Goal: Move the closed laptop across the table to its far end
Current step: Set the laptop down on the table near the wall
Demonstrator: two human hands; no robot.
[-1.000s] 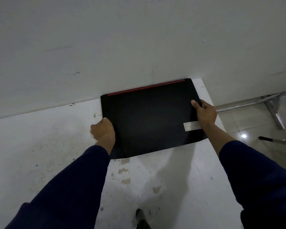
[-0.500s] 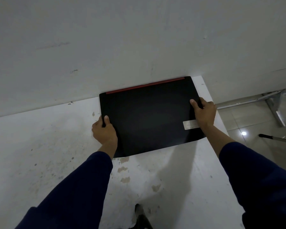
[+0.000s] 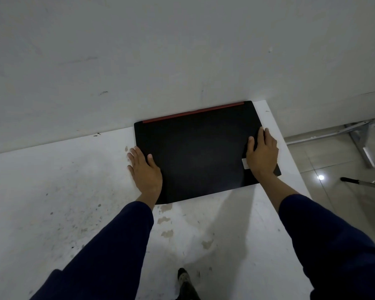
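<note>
The closed black laptop (image 3: 199,152), with a red strip along its back edge, lies flat on the white table (image 3: 52,202). Its back edge is against the wall (image 3: 160,50) at the table's far right corner, and its near right corner pokes slightly past the table's right edge. My left hand (image 3: 144,172) lies flat at the laptop's left edge, with the thumb on the lid and the fingers spread on the table. My right hand (image 3: 261,154) rests flat on the lid's right side, fingers straight, partly covering a white sticker (image 3: 245,163).
The tabletop is stained and speckled. Right of the table the tiled floor drops away, with a metal frame (image 3: 359,135) and a dark-tipped rod (image 3: 355,181) on it. A small dark object (image 3: 183,276) shows at the bottom edge.
Both hands have gone from curled around the laptop's side edges to lying flat with fingers straight. The laptop has stayed against the wall.
</note>
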